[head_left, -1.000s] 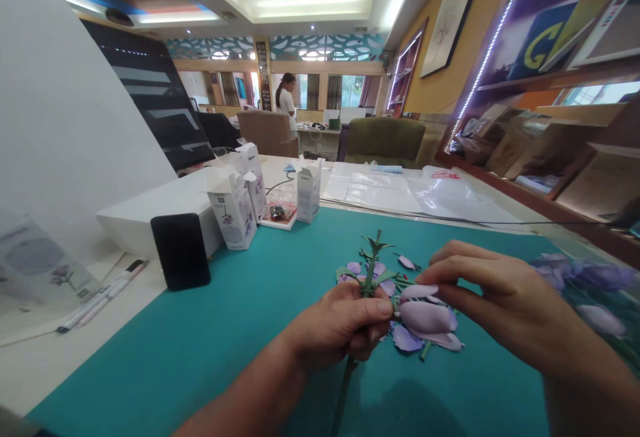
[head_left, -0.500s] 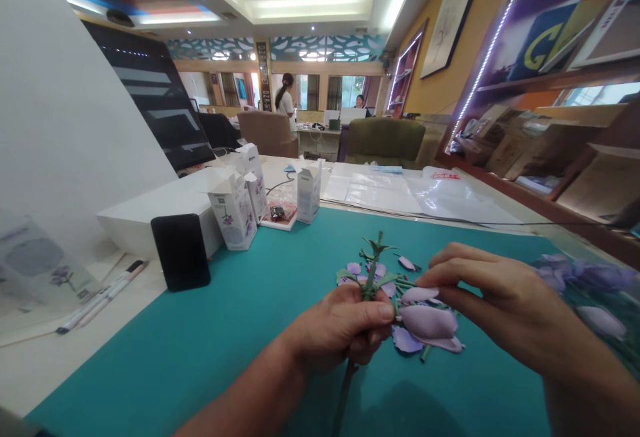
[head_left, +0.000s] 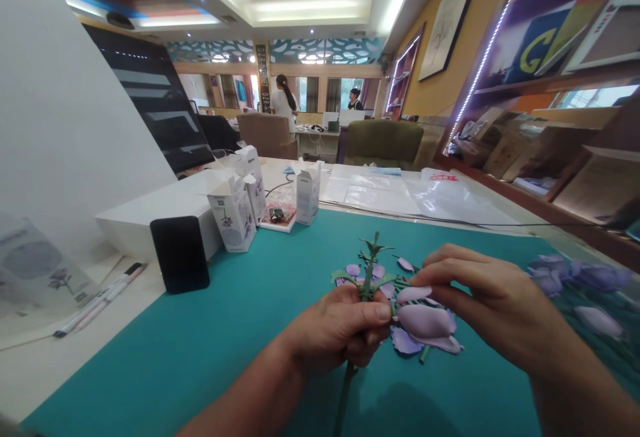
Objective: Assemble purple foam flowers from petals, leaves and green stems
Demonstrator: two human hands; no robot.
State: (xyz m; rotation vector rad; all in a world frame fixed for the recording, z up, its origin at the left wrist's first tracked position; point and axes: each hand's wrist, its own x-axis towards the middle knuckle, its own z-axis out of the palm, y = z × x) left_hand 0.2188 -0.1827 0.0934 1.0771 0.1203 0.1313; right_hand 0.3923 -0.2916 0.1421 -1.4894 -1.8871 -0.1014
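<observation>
My left hand (head_left: 350, 324) is closed round a green artificial flower stem (head_left: 371, 264) with small leaves, which stands upright out of the fist. Between its thumb and fingers it also grips the base of a lilac flower head (head_left: 425, 324) that points right. My right hand (head_left: 480, 290) has its thumb and fingers pinched at the flower's upper petal (head_left: 415, 294); the exact contact is partly hidden. Loose purple petals (head_left: 406, 342) and short green stem pieces (head_left: 425, 355) lie on the teal mat beneath and behind the flower.
Finished-looking purple flowers (head_left: 555, 277) lie at the right. A black tablet-like panel (head_left: 180, 254) leans at the left, near printed cartons (head_left: 233, 217) and pens (head_left: 107, 297). Clear plastic sheets (head_left: 377, 190) cover the far table. Two people are in the background.
Both hands keep nearly the same hold, and the right hand has shifted very slightly left with the petal. In the background, the two people have changed posture.
</observation>
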